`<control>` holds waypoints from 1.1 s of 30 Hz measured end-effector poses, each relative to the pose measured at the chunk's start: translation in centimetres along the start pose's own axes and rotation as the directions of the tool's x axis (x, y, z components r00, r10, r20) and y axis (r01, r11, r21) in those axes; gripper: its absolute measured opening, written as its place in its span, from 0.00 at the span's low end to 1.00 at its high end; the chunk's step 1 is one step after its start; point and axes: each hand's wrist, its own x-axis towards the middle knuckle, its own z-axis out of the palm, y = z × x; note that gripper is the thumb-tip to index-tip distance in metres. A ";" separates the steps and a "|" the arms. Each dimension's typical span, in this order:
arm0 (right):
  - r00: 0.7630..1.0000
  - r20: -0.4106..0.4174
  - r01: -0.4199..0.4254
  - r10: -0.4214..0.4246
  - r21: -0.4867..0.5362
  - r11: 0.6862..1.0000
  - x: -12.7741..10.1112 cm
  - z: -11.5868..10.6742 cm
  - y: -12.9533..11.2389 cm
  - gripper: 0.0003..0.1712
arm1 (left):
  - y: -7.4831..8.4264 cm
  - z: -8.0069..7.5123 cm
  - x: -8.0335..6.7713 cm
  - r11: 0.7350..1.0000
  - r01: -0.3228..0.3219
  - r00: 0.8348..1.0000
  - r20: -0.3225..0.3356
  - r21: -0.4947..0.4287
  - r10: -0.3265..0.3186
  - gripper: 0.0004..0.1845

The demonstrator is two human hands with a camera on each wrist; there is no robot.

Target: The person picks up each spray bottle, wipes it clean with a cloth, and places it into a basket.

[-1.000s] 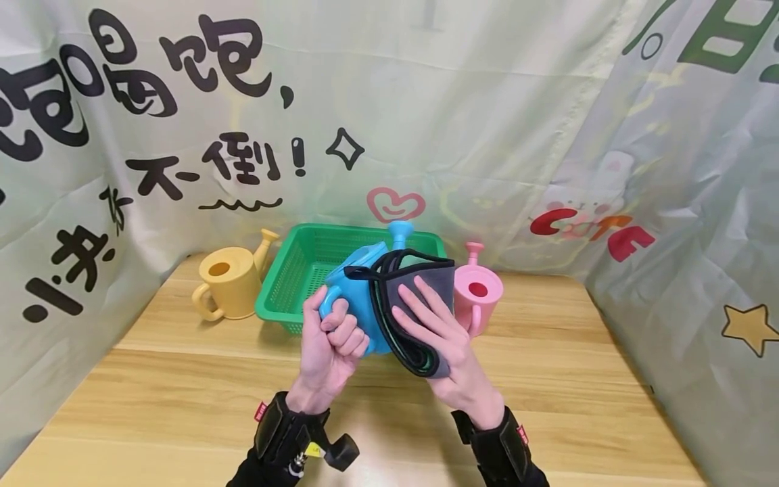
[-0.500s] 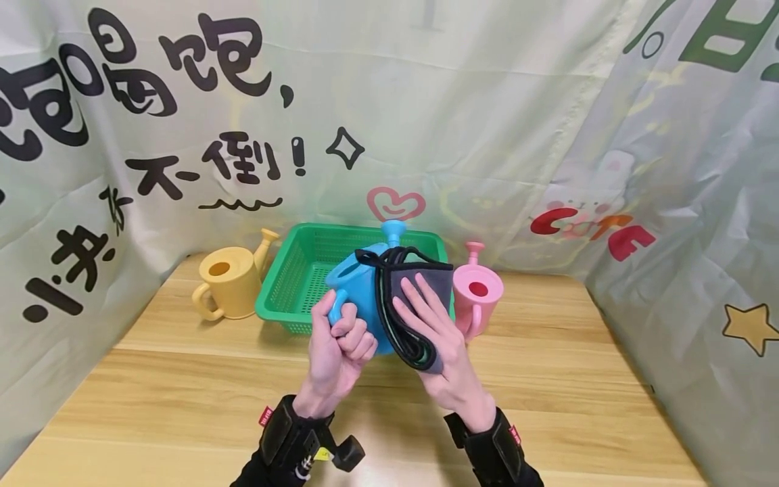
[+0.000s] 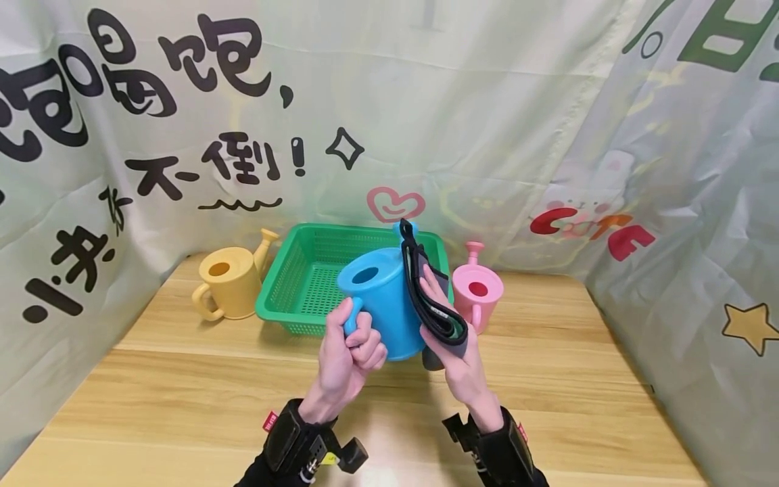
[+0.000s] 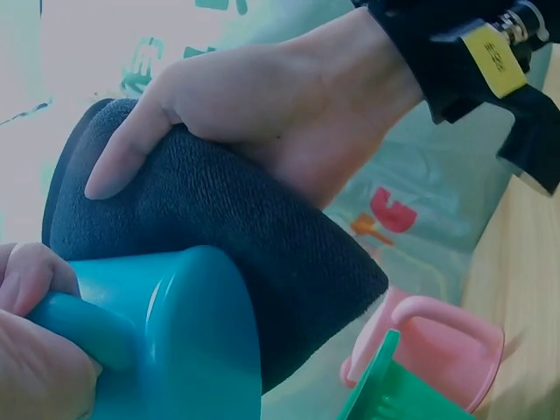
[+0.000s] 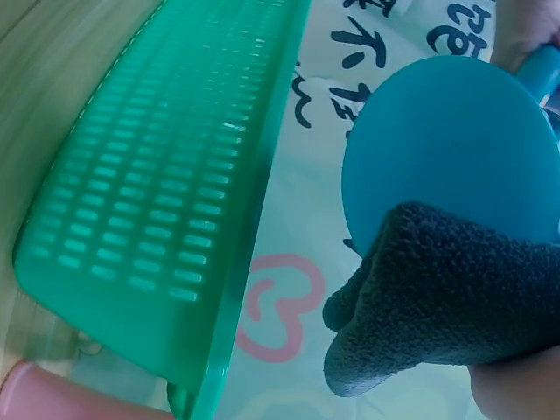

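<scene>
So color-wise: the watering can [image 3: 380, 308] the hands are holding is showing up bright sky blue, and the folded cloth [image 3: 435, 301] against it is dark charcoal grey with black edging and a thin green stripe peeking along one fold. At about 12 o'clock from it the basket [image 3: 304, 270] is looking vivid green, perforated with rows of little slots. At 9 o'clock a pale yellow can [image 3: 228, 281] is sitting, at 3 o'clock a pink one [image 3: 481, 294]. The table [image 3: 182, 392] is showing light wood grain. The backdrop [image 3: 487, 115] is glowing pale mint with black brush lettering, a pink heart outline, red and orange letters, a yellow star. Both wrist straps [image 3: 292, 439] are looking black with small red tags.
</scene>
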 end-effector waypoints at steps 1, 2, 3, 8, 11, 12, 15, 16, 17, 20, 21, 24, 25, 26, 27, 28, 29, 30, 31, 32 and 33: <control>1.000 -0.020 -0.015 0.016 0.013 1.000 -0.1 -0.1 -0.1 0.38 | 0.0 0.0 0.0 1.000 0.003 1.000 0.005 0.007 -0.003 0.26; 0.998 -0.045 -0.033 0.035 0.027 0.999 -0.2 -0.2 -0.2 0.37 | 0.0 0.0 0.0 1.000 -0.001 1.000 0.015 0.019 0.000 0.26; 0.996 -0.071 -0.060 0.063 0.046 0.997 -0.3 -0.2 -0.2 0.36 | 0.0 0.1 0.0 0.999 -0.002 1.000 0.023 0.032 0.002 0.26; 0.964 -0.156 -0.179 0.217 0.226 0.958 -0.6 -0.6 -0.5 0.30 | -0.2 0.3 0.0 0.992 -0.022 0.998 0.060 0.122 0.015 0.26; 0.952 -0.155 -0.197 0.262 0.343 0.918 -0.4 -0.7 -0.6 0.25 | -0.3 0.5 0.0 0.983 -0.044 0.997 0.076 0.179 0.031 0.26; 0.951 -0.153 -0.197 0.270 0.376 0.906 -0.3 -0.7 -0.6 0.24 | -0.3 0.6 0.0 0.980 -0.055 0.996 0.085 0.192 0.039 0.26; 0.949 -0.149 -0.196 0.279 0.418 0.887 -0.3 -0.7 -0.7 0.23 | -0.3 0.6 0.0 0.974 -0.082 0.993 0.105 0.212 0.061 0.26; 0.949 -0.149 -0.196 0.278 0.412 0.890 -0.3 -0.7 -0.7 0.23 | -0.3 0.6 0.1 0.973 -0.088 0.992 0.111 0.211 0.066 0.26; 0.950 -0.151 -0.195 0.273 0.394 0.898 -0.3 -0.7 -0.7 0.24 | -0.3 0.6 0.1 0.973 -0.093 0.991 0.117 0.209 0.070 0.26; 0.966 -0.152 -0.166 0.209 0.254 0.953 -0.5 -0.5 -0.6 0.29 | -0.3 0.4 0.0 0.983 -0.079 0.993 0.104 0.164 0.063 0.26; 0.975 -0.139 -0.145 0.174 0.197 0.970 -0.5 -0.5 -0.5 0.31 | -0.3 0.4 0.0 0.987 -0.071 0.994 0.096 0.141 0.058 0.26; 0.996 -0.077 -0.052 0.053 0.011 0.999 -0.4 -0.2 -0.1 0.37 | -0.3 0.3 -0.1 0.998 -0.033 0.998 0.058 0.054 0.030 0.26; 0.999 -0.050 -0.018 0.016 -0.022 1.000 -0.3 -0.2 0.0 0.38 | -0.2 0.2 -0.1 1.000 -0.021 0.999 0.047 0.023 0.020 0.26; 0.999 -0.020 0.026 -0.027 -0.055 0.998 -0.2 -0.1 0.2 0.39 | -0.2 0.2 -0.1 1.000 -0.013 0.999 0.038 -0.001 0.013 0.26; 0.998 0.004 0.069 -0.069 -0.081 0.994 -0.2 -0.1 0.4 0.38 | -0.1 0.1 -0.1 1.000 -0.001 1.000 0.026 -0.028 0.001 0.26; 0.993 0.023 0.116 -0.114 -0.115 0.986 -0.1 0.0 0.6 0.36 | -0.1 0.1 -0.2 0.999 0.007 1.000 0.016 -0.049 -0.006 0.27; 0.987 0.038 0.159 -0.155 -0.134 0.978 -0.1 0.0 0.9 0.34 | -0.1 0.1 -0.2 0.998 0.014 1.000 0.007 -0.069 -0.013 0.27; 0.979 0.053 0.204 -0.198 -0.154 0.967 0.0 0.0 1.1 0.32 | 0.0 0.0 -0.2 0.996 0.021 1.000 0.002 -0.087 -0.021 0.27; 0.970 0.064 0.244 -0.236 -0.182 0.953 0.0 0.0 1.2 0.30 | 0.1 0.0 -0.2 0.994 0.027 1.000 -0.002 -0.102 -0.028 0.27; 0.958 0.076 0.285 -0.275 -0.211 0.935 0.1 0.0 1.4 0.29 | 0.1 -0.1 -0.2 0.993 0.034 0.999 -0.008 -0.112 -0.035 0.27; 0.948 0.087 0.318 -0.306 -0.234 0.919 0.2 0.0 1.5 0.29 | 0.2 -0.1 -0.2 0.992 0.044 0.999 -0.018 -0.122 -0.046 0.27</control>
